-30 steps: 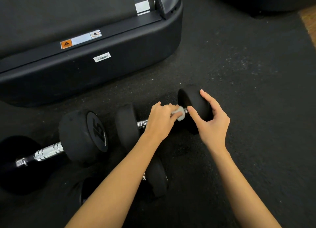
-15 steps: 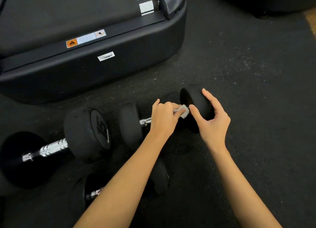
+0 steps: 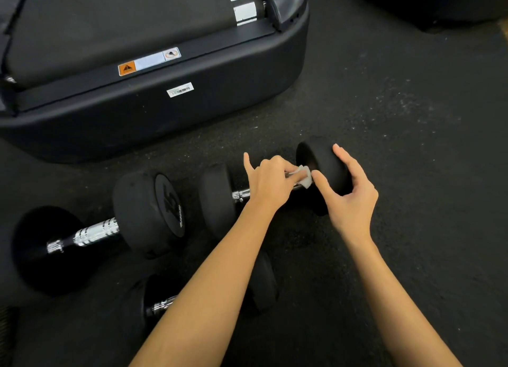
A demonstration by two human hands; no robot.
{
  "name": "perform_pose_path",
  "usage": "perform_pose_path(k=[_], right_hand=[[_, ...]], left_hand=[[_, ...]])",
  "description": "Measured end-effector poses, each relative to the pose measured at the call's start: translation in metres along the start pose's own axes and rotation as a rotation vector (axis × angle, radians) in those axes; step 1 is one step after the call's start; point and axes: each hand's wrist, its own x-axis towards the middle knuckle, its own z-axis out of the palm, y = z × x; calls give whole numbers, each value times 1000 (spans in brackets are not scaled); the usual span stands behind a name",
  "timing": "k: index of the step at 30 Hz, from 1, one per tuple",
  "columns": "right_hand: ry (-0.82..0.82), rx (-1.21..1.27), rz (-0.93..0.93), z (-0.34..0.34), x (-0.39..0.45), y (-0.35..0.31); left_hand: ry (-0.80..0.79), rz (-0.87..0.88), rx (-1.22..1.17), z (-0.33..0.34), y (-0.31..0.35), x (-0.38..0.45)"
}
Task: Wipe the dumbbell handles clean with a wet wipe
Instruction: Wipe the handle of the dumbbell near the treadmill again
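A black dumbbell with a chrome handle (image 3: pixel 241 195) lies on the floor in the middle of the view. My left hand (image 3: pixel 270 183) is curled over that handle and presses a small white wet wipe (image 3: pixel 305 176) against it at its right end. My right hand (image 3: pixel 347 194) grips the dumbbell's right head (image 3: pixel 324 160), thumb on the near side and fingers over the top. Most of the handle is hidden under my left hand.
A bigger dumbbell (image 3: pixel 148 215) marked 15, with a chrome handle (image 3: pixel 90 233), lies to the left. A third dumbbell (image 3: pixel 162 304) sits partly under my left forearm. A black treadmill base (image 3: pixel 165 113) fills the upper left. Black rubber flooring (image 3: pixel 412 146) spreads to the right.
My left hand has slid the wipe a little to the right along the handle, toward the right head, and its little finger has lifted. My right hand keeps its hold.
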Motion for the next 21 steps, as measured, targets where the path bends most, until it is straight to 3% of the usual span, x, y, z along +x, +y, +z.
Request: perform_pose_path(k=[4, 13, 17, 21], right_hand=[[-2, -6, 2, 0, 1, 1], [-2, -6, -5, 0, 0, 2], [-3, 0, 9, 1, 1, 1], [0, 12, 15, 1, 1, -1]], left_hand=[[-18, -78, -29, 1, 3, 4], [-15, 366, 140, 5, -10, -16], [11, 265, 39, 11, -5, -12], [118, 339, 249, 27, -7, -21]])
